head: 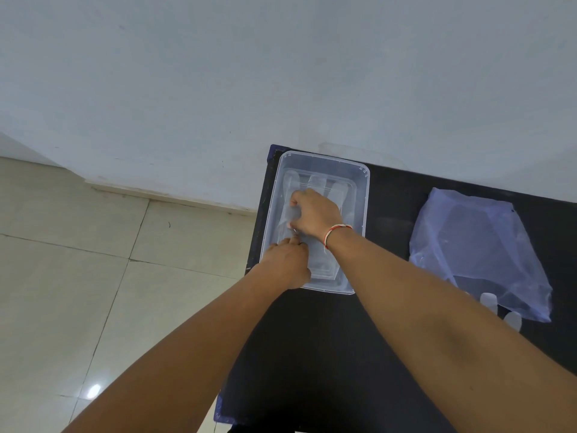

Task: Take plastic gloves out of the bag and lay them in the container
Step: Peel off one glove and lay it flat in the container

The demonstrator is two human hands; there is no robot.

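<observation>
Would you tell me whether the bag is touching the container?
Apart. The head view shows bare black table between the bag and the container.

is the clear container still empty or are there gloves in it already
Not empty. Clear plastic gloves lie spread flat inside the container, and both hands, left hand and right hand, press on them.

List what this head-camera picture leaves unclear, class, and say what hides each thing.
- How many gloves lie in the container: clear film on clear plastic, partly under both hands.
- The grip of the left hand and the right hand: fingertips face away from the camera.
- What remains in the bag: hazy film; only glove fingertips poke out.
- The table's near end: cut off by the bottom edge.
</observation>
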